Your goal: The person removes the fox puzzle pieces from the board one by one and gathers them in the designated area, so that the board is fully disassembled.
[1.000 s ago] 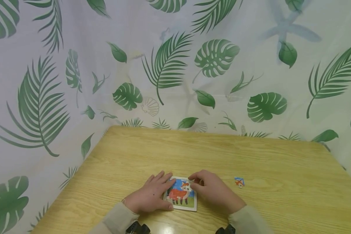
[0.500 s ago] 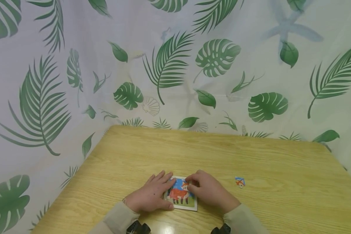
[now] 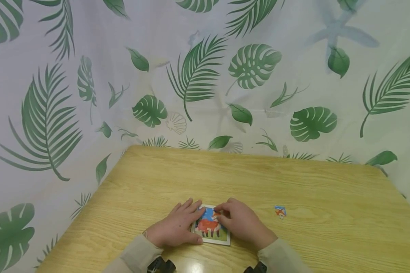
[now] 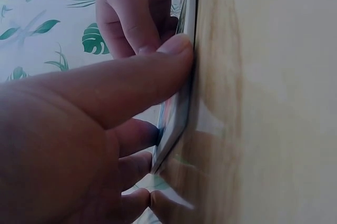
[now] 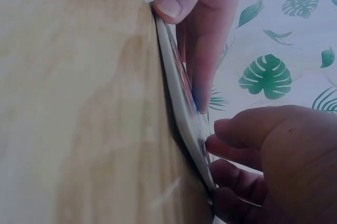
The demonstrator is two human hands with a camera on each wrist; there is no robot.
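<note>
A small fox jigsaw puzzle [image 3: 209, 227] in a white-edged tray lies flat on the table in the head view. My left hand [image 3: 178, 225] rests on its left side, fingers spread over the top left and thumb at the near edge; the left wrist view has the thumb [image 4: 158, 71] on the tray's rim. My right hand [image 3: 243, 223] is at the puzzle's upper right, curled thumb and index fingertips close together at the fox's face. In the right wrist view these fingers [image 5: 237, 153] touch the puzzle's surface and edge; I cannot tell whether they pinch a piece.
A loose puzzle piece [image 3: 280, 212] with a fox face on blue lies on the table to the right of my right hand. The wooden table [image 3: 177, 170] ends at the back against a white cloth [image 3: 205, 83] printed with green leaves.
My right hand has shifted slightly left across the puzzle's upper right, its fingertips now closer to the fox's face. My left hand and the loose piece have stayed in place.
</note>
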